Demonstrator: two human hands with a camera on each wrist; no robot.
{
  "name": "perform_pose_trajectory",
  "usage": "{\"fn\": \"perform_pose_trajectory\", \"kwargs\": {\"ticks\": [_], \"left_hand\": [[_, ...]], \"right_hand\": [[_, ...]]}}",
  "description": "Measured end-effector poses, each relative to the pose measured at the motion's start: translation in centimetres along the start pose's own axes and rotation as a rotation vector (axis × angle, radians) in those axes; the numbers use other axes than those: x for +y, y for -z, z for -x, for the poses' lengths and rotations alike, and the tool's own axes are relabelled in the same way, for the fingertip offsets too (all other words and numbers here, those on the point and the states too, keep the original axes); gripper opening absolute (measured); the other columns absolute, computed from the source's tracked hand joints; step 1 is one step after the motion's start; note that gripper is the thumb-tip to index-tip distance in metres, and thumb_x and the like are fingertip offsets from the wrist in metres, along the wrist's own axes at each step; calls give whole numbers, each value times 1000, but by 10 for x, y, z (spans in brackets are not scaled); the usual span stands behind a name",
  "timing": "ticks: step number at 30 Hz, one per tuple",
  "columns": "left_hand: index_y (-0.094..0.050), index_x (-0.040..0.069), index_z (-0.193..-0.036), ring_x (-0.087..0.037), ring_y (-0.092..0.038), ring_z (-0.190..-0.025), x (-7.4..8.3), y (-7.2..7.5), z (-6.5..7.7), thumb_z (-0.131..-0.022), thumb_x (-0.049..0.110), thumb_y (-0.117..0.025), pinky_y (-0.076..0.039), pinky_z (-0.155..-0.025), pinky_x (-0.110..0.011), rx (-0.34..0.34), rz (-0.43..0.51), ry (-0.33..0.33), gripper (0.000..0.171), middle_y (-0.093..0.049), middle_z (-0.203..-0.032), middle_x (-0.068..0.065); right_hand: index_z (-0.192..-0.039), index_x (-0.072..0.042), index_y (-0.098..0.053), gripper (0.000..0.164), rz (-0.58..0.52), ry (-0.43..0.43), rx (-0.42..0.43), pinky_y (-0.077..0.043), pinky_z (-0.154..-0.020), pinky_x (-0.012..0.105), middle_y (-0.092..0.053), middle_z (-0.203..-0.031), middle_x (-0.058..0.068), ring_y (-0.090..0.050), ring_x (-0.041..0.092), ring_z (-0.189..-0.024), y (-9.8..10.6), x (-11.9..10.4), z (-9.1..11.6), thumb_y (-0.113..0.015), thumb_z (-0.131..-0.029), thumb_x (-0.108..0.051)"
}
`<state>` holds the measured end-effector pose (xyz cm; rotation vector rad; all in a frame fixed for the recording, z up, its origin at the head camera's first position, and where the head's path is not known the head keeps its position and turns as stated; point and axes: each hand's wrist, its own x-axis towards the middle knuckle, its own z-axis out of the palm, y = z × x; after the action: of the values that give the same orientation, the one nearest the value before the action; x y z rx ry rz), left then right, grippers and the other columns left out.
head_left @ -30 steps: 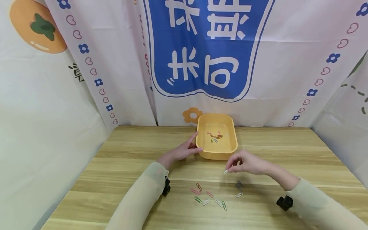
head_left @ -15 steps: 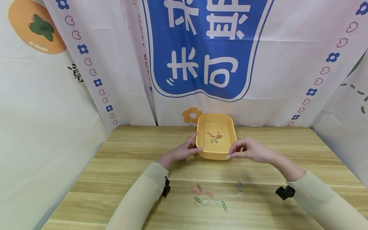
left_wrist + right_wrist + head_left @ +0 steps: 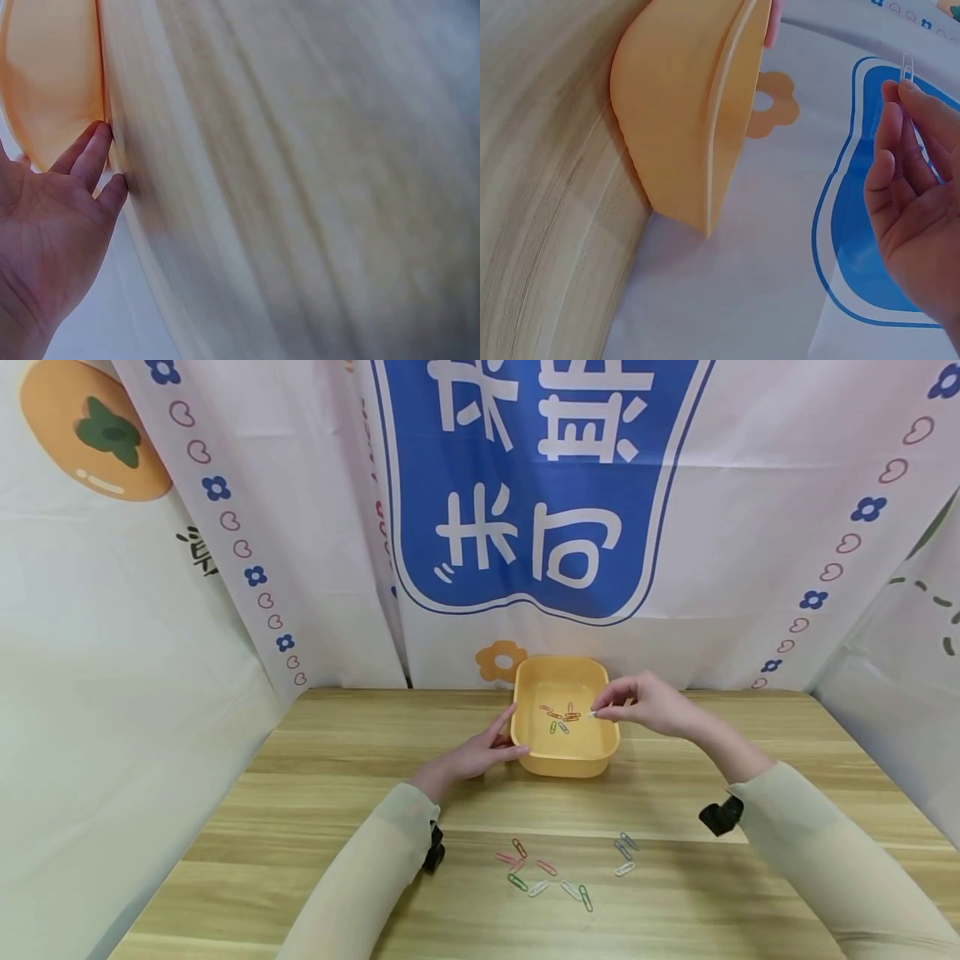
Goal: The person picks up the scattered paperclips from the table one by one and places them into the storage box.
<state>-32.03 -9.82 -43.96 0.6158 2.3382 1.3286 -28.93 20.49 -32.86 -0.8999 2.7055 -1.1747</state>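
Observation:
A yellow plastic bin (image 3: 566,767) stands at the far edge of the wooden table, with several colored paper clips (image 3: 572,717) lying in it. My left hand (image 3: 474,756) rests against its left side and near corner; in the left wrist view its fingers (image 3: 91,156) are nearly straight and touch the bin's side. Over the bin's right rim, my right hand (image 3: 651,703) pinches a white paper clip (image 3: 907,67) between thumb and fingertips. The right wrist view shows the clip sticking up, apart from the bin.
Loose pink, red, green and white paper clips (image 3: 547,867) are scattered on the table in front of the bin. Blue clips (image 3: 623,849) and a white one (image 3: 625,868) lie to their right. A printed cloth (image 3: 450,652) hangs right behind the bin.
My right hand has carried the white paper clip away from the table's middle, up and forward to the bin's right rim. The left hand stays at the bin.

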Motion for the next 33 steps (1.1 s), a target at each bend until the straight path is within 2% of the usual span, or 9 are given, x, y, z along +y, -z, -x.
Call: {"fn": "perform_pose_trajectory", "kwargs": {"ticks": [6, 11, 14, 21, 26, 33], "left_hand": [[2, 34, -157, -24, -46, -130, 0, 0, 0, -95, 44, -60, -30, -110, -43, 4, -17, 11, 88, -49, -142, -14], [2, 36, -156, -24, -45, -131, 0, 0, 0, -95, 44, -61, -29, -110, -43, 17, -36, 18, 88, -48, -143, -14], [1, 37, -156, -24, -44, -132, 0, 0, 0, -95, 44, -61, -28, -110, -43, 24, -40, 16, 88, -48, -144, -15], [1, 37, -156, -26, -43, -132, 0, 0, 0, -96, 42, -60, -28, -110, -45, 28, -43, 16, 86, -47, -144, -15], [2, 39, -155, -26, -41, -134, -1, 0, 0, -95, 44, -60, -27, -111, -45, 20, -26, 8, 87, -45, -146, -14], [3, 39, -156, -24, -41, -134, -5, 1, -2, -94, 47, -61, -27, -111, -43, 12, -26, 2, 89, -43, -147, -14]], "right_hand": [[-96, 2, -73, 11, -35, -35, 38, -51, -66, 27, -71, -88, 6, -64, 21, -77, 2, 14, -20, -70, -89, -6], [-97, 3, -73, 14, -46, -99, 70, -50, -66, 26, -71, -87, 6, -62, 26, -79, 4, 22, -35, -71, -89, -8], [-98, 1, -72, 16, -35, -144, 85, -51, -68, 31, -69, -87, 7, -60, 28, -80, 5, 27, -44, -71, -90, -12], [-102, 1, -71, 19, -17, -239, 106, -49, -76, 43, -67, -88, 8, -58, 26, -82, 5, 42, -62, -69, -92, -16], [-102, 4, -70, 17, -31, -244, 137, -50, -72, 41, -66, -85, 10, -57, 32, -81, 1, 59, -71, -68, -92, -9], [-100, 10, -68, 15, -44, -254, 188, -50, -67, 31, -67, -91, 17, -55, 19, -74, -2, 78, -79, -66, -91, -2]]}}
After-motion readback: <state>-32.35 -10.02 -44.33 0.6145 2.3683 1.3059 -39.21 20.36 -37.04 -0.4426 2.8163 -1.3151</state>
